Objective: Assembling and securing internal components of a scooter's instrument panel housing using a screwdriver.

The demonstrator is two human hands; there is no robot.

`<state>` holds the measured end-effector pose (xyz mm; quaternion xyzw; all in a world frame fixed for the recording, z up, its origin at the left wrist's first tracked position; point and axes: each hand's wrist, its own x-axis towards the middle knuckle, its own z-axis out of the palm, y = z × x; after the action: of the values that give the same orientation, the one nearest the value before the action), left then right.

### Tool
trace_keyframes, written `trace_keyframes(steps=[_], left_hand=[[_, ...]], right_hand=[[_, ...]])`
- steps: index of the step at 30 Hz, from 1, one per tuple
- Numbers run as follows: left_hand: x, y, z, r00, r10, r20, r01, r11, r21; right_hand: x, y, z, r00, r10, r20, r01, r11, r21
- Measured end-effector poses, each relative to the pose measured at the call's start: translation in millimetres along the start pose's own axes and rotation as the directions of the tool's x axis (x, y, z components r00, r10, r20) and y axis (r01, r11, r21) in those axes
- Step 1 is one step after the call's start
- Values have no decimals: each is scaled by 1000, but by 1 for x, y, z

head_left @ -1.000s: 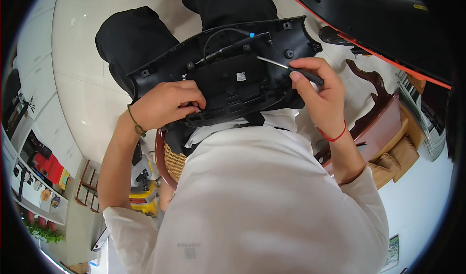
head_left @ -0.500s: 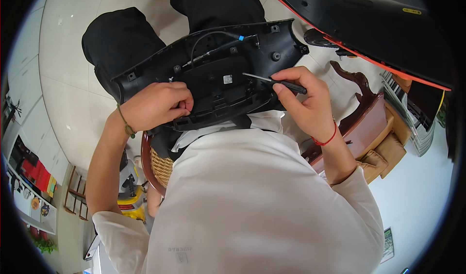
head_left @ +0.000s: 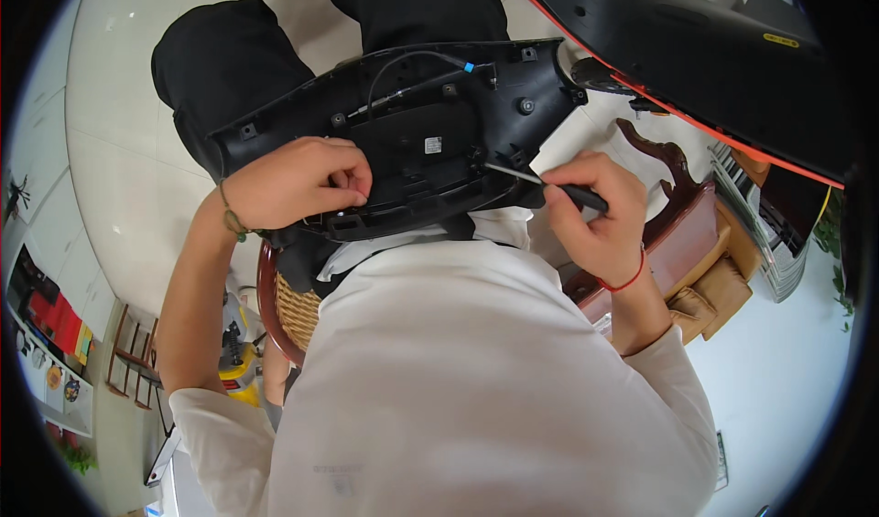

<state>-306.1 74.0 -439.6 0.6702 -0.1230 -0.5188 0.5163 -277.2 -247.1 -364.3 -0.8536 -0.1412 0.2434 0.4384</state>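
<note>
Across my lap lies a black molded plastic panel [head_left: 540, 132], its hollow inner side facing up. A dark box with a small white label [head_left: 433, 145] sits in its middle, and a black cable with a blue tag [head_left: 469, 67] arcs above that. My left hand [head_left: 298, 180] is at the panel's left part with fingers curled and pressed together; whatever they pinch is hidden. In my right hand [head_left: 600, 210] is a screwdriver [head_left: 583, 196] with a black handle. Its metal shaft points left, over the panel's right part near the box's corner.
A large black shell with a red edge [head_left: 659, 105] stands at the upper right. Beside my right arm are a carved wooden chair [head_left: 678, 215] and tan cushions [head_left: 719, 293]. A yellow device [head_left: 240, 377] is near my left elbow, by a wicker seat [head_left: 291, 314].
My right hand has moved right and slightly down with the screwdriver, so its tip sits lower on the panel. My left hand stays at the panel's left part, fingers still curled.
</note>
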Motion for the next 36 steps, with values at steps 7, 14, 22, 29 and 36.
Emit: trace_keyframes(steps=[7,14,22,29,36], left_hand=[[-12,-12,12,993,-52,-103,-11,843,-537],[-16,-16,14,930,-165,-327,-61,811,-582],[-19,-6,32,646,-145,-749,-194,918,-345],[-47,-5,36,574,-21,-819,103,994,46],[-34,-11,46,620,31,-784,21,998,56]], right_hand=[[-6,-8,-5,994,-107,11,107,988,-107],[-9,-12,-3,997,64,-35,-65,997,-44],[-11,-11,2,996,85,-4,-85,992,-89],[-9,-11,8,989,143,34,-138,983,-117],[-9,-9,19,988,140,69,-132,985,-110]])
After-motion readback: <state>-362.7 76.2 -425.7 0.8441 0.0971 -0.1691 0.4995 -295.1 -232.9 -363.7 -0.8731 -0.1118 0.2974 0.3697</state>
